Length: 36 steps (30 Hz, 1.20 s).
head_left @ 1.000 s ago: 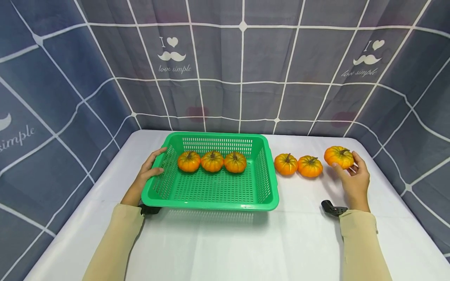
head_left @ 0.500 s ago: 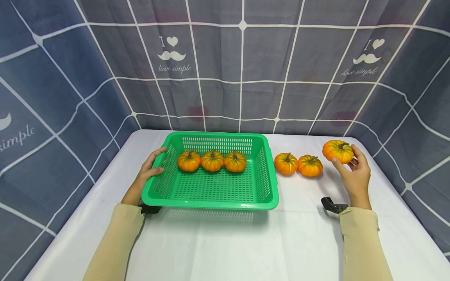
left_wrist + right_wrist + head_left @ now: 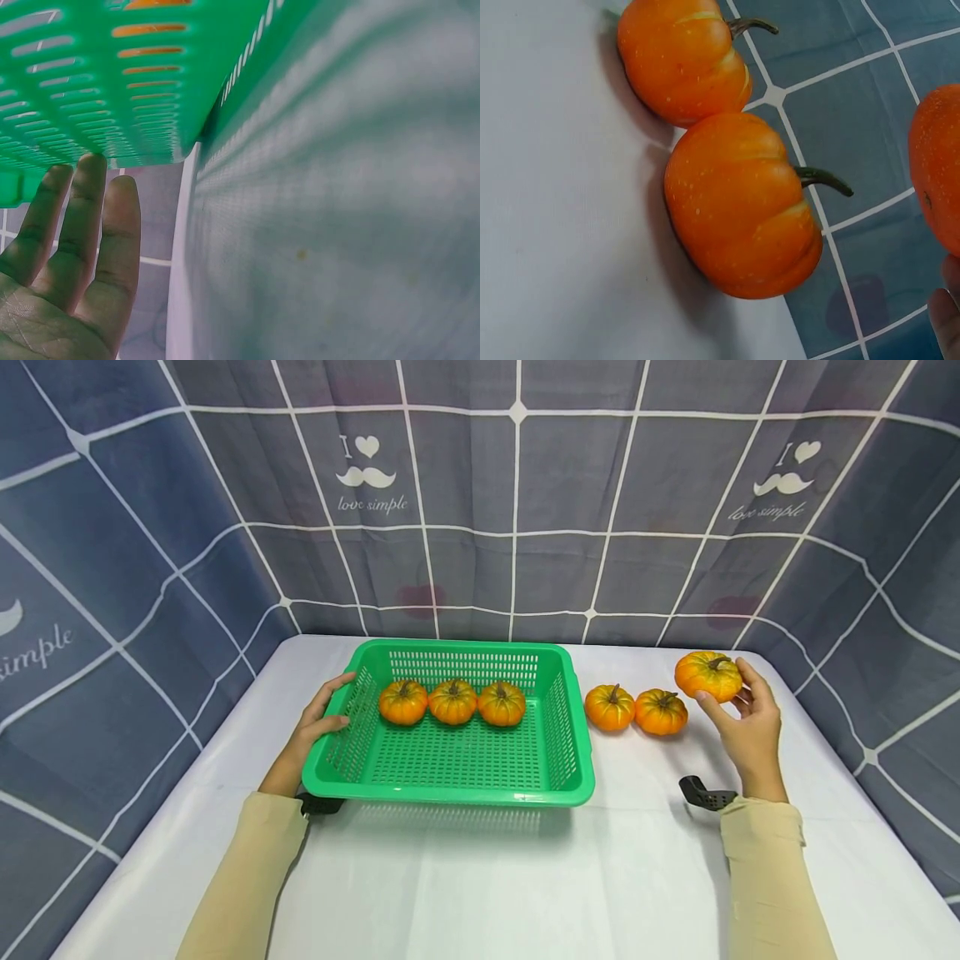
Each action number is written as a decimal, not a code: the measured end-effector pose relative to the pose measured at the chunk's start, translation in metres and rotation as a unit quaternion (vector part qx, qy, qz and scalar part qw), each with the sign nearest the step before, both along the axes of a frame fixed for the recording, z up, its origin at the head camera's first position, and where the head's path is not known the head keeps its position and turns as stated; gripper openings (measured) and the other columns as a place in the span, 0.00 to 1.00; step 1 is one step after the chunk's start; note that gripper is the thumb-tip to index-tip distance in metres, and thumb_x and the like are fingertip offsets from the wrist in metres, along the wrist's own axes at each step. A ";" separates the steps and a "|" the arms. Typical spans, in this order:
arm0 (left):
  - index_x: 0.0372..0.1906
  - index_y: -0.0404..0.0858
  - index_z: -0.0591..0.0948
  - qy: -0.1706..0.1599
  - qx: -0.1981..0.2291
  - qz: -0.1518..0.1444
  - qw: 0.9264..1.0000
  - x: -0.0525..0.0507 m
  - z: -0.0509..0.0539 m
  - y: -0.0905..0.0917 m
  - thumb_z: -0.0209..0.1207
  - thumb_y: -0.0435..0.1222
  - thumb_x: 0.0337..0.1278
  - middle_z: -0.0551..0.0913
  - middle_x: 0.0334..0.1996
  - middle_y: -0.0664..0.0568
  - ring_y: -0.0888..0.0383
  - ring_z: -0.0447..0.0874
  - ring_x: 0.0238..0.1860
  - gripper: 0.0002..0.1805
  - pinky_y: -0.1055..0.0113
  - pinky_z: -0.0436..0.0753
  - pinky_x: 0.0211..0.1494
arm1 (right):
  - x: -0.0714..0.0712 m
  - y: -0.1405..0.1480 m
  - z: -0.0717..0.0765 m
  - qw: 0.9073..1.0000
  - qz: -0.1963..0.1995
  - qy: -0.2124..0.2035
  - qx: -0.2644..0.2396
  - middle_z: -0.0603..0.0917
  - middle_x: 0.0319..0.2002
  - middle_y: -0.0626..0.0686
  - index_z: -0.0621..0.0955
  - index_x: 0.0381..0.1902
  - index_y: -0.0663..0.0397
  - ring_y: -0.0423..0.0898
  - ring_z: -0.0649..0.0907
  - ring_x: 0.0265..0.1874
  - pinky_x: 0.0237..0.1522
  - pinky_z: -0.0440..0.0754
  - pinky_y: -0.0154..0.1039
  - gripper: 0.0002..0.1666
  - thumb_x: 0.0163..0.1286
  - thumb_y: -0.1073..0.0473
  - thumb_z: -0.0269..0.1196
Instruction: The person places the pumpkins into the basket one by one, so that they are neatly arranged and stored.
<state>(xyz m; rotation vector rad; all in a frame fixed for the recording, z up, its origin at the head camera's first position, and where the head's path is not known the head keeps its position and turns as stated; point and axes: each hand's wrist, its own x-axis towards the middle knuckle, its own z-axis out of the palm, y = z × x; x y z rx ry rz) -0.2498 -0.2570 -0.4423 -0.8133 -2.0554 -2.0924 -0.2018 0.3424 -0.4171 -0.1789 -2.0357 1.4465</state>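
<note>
At the left side of a green plastic basket (image 3: pixel 450 795), my left hand (image 3: pixel 311 727) grips the rim, with the thumb over it. In the left wrist view, straight fingers (image 3: pixel 79 225) lie against the slotted outer wall of the basket. Three small orange pumpkins (image 3: pixel 453 703) sit in a row inside. My right hand (image 3: pixel 750 727) holds another small pumpkin (image 3: pixel 707 677) above the table, thumb on the near side and fingers at its right. Just left of it, two more pumpkins (image 3: pixel 661 712) rest side by side on the cloth, stems up; the right wrist view shows them (image 3: pixel 742 210) close.
White cloth covers the table (image 3: pixel 480 885). A dark gridded curtain (image 3: pixel 570 477) hangs behind it and on both sides. Black wrist cameras (image 3: pixel 705 795) are strapped to both wrists.
My right hand has raised its pumpkin slightly, moving it away from me and a little to the left. My left hand, the basket and the other pumpkins stay where they were.
</note>
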 end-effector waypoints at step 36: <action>0.79 0.42 0.71 0.008 0.005 -0.004 1.000 0.000 -0.001 0.000 0.46 0.20 0.62 0.77 0.70 0.60 0.63 0.78 0.64 0.39 0.74 0.75 0.63 | 0.005 -0.043 0.029 0.979 0.150 -0.002 0.137 0.72 0.75 0.69 0.69 0.81 0.65 0.24 0.74 0.58 0.63 0.69 0.17 0.47 0.66 0.71 0.75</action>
